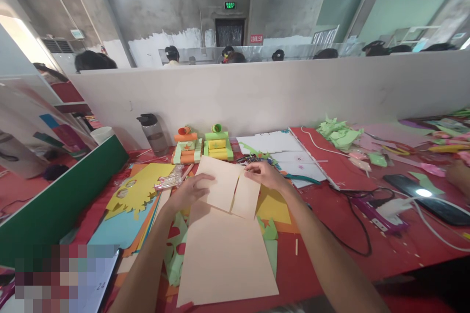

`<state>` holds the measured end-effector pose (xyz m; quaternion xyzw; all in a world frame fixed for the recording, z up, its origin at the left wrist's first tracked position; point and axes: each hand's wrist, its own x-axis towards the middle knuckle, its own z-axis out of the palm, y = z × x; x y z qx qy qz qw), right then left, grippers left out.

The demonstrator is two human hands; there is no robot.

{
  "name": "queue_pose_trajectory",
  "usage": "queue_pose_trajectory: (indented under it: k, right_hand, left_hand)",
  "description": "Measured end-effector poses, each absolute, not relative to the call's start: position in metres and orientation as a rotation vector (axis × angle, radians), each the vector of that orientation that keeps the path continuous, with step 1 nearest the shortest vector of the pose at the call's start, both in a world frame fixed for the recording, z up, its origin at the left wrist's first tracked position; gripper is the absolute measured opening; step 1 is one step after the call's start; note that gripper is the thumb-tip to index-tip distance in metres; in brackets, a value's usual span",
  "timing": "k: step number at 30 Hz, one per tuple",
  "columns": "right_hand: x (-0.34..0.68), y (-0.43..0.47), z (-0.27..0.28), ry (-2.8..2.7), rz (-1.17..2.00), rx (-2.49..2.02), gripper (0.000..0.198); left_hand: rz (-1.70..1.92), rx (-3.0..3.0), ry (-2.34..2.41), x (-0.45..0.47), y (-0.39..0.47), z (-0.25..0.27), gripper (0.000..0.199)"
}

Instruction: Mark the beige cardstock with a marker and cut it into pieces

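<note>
A piece of cream paper (219, 183) lies tilted over a larger cream sheet (228, 259). Its left edge is between the fingers of my left hand (191, 191). Beside it is a narrower cream strip (247, 194), divided from it by a slanting gap that widens upward; near the bottom the two pieces meet or nearly meet. My right hand (267, 176) pinches at the strip's top edge, fingers closed. Whether anything small is also in that pinch is too fine to see. Green paper scraps (176, 249) and a yellow sheet (273, 204) show from under the large sheet.
Two rolled-paper models (216, 146) and a bottle (152, 134) stand by the white partition (235, 93). Left are cut yellow paper (141, 188), a green divider (66, 205) and a tablet-like screen (99, 283). Right are a phone (414, 190), cables and a power strip (382, 215).
</note>
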<state>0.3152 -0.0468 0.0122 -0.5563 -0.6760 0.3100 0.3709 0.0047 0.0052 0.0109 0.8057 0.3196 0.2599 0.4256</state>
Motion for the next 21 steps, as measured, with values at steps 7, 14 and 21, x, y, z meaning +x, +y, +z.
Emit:
queue_pose_trajectory:
  k: [7,14,21]
  right_hand:
    - [0.314,-0.049,0.014,-1.778,0.829,-1.46,0.036]
    - [0.308,-0.048,0.01,-1.928,0.953,-1.368,0.031]
    - [0.287,-0.046,0.006,-1.864,0.849,-1.269,0.031]
  left_hand:
    - [0.673,1.999,0.783,0.005,0.006,0.01,0.035]
    - [0.71,2.019,0.851,0.004,0.008,0.011,0.037]
    - [0.683,2.075,0.83,0.001,0.006,0.01,0.042]
